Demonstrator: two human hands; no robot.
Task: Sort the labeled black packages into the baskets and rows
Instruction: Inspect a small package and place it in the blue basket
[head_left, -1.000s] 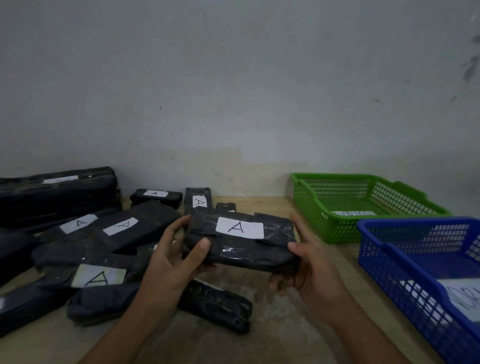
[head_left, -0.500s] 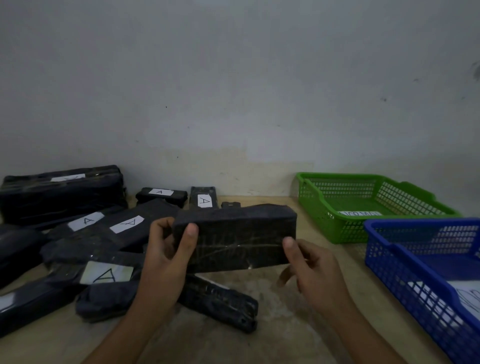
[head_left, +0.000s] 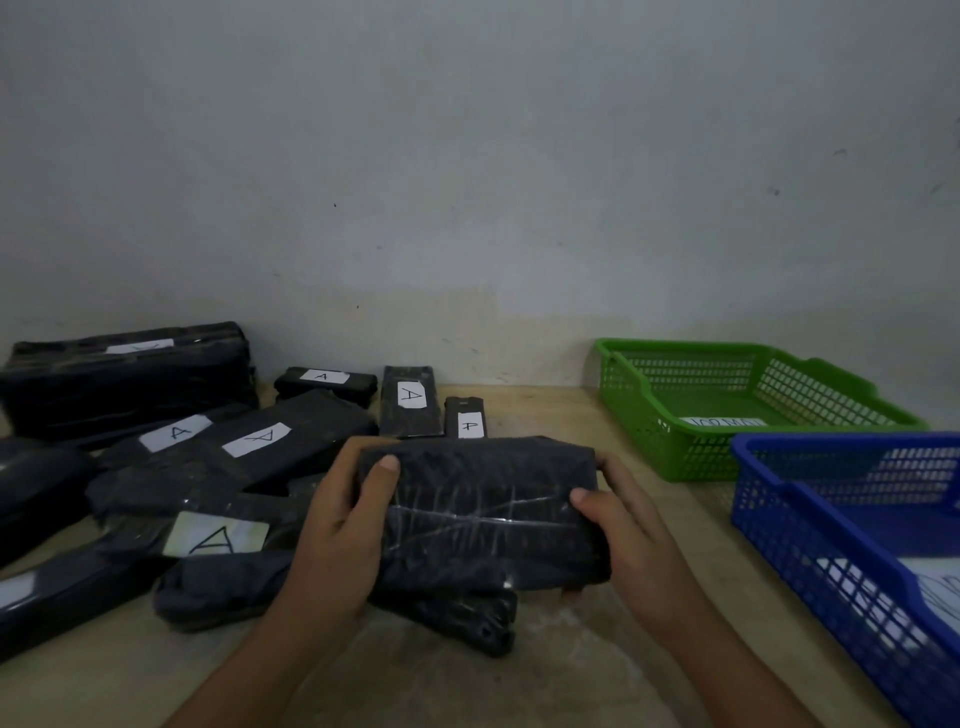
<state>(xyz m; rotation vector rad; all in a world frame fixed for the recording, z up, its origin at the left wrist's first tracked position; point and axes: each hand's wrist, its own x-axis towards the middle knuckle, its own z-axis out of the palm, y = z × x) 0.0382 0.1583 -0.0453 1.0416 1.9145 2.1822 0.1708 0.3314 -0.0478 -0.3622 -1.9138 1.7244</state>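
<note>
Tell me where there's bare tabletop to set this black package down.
Bare wooden table runs between the small A-labelled packages and the green mesh basket, and along the near edge. The left is crowded with piled black wrapped packages.

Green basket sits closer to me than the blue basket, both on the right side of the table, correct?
No. The head view shows the green basket farther away than the blue basket; both are on the right side of the table.
</note>
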